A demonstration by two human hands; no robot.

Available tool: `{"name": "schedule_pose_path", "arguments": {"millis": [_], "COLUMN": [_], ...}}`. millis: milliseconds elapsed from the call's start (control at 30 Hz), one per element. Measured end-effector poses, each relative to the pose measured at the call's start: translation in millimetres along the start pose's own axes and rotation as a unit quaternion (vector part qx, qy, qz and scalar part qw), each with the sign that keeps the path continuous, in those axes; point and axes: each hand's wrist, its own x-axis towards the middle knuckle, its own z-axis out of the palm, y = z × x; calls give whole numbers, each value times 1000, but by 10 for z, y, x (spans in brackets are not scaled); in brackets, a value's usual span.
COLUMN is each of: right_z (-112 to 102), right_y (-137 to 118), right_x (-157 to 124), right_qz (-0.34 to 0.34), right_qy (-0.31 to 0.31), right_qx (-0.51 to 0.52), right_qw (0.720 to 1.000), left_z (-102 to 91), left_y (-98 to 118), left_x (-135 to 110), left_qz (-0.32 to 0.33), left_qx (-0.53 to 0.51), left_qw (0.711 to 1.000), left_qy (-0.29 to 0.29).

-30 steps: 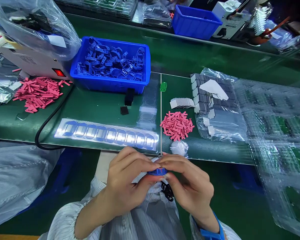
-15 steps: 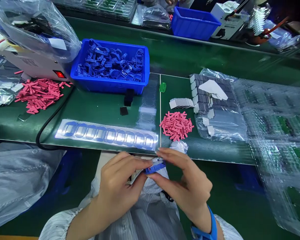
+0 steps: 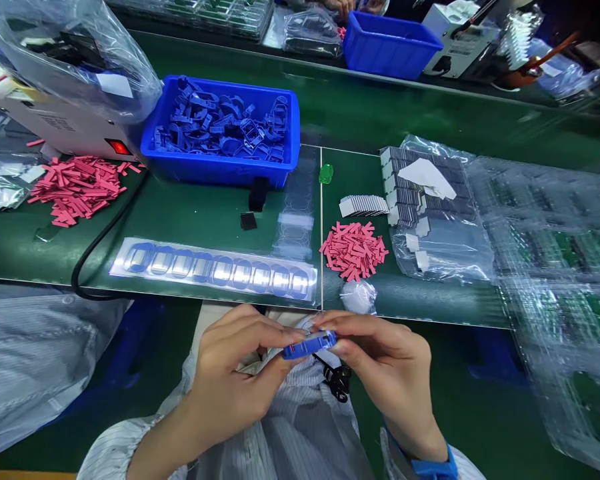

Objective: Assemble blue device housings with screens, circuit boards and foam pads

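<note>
Just off the table's front edge, above my lap, a small blue plastic housing (image 3: 310, 345) is held between both hands, its slotted side facing me. My left hand (image 3: 240, 363) pinches its left end between thumb and fingers. At the right end, my right hand (image 3: 385, 360) grips it with thumb and forefinger. Part of the housing is hidden behind the fingers. Closest on the table are a strip of clear oval films (image 3: 213, 270), a pile of pink strips (image 3: 354, 251) and a crumpled clear plastic piece (image 3: 359, 297).
A blue bin (image 3: 220, 170) of blue plastic parts stands at the back left, beside a white machine (image 3: 65, 130) with a lit red switch. Another pink pile (image 3: 80, 190) lies far left. Bagged grey-black pieces (image 3: 440, 233) and clear trays (image 3: 550, 253) are at right. A black cable (image 3: 105, 237) crosses the edge.
The right hand has shifted slightly right and down, its fingers now round the right end of the housing. More of the housing's slotted side shows. The left hand has barely moved.
</note>
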Motion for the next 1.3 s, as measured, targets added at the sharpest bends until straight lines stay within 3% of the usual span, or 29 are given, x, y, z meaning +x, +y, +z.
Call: {"name": "schedule_pose_path", "arguments": {"millis": [133, 267, 467, 633, 800, 1000, 1133, 1300], "right_z": [0, 3, 10, 4, 13, 40, 21, 31], "right_y": [-7, -8, 68, 76, -23, -38, -14, 38], "right_x": [-4, 9, -36, -72, -90, -67, -65, -105], "right_qz": [-21, -24, -1, -17, -50, 2, 32, 24], "right_qy": [11, 2, -40, -65, -31, 14, -3, 18], "right_qx": [-18, -26, 4, 1, -90, -95, -73, -74], "right_qw": [1000, 999, 999, 998, 994, 995, 997, 997], "left_z": [-9, -40, 18, 58, 70, 191, 251, 245], "left_y": [-30, -37, -89, -118, -103, -106, -92, -92], "left_x": [29, 34, -16, -66, -73, -47, -46, -65], "left_qz": [-13, -19, -38, 2, 12, -96, -150, -140], "left_qx": [-50, -37, -46, -36, -68, -104, -130, -130], "left_qw": [999, 998, 998, 999, 997, 987, 976, 978], "left_qy": [-17, -48, 11, 24, 17, 75, 91, 78]}}
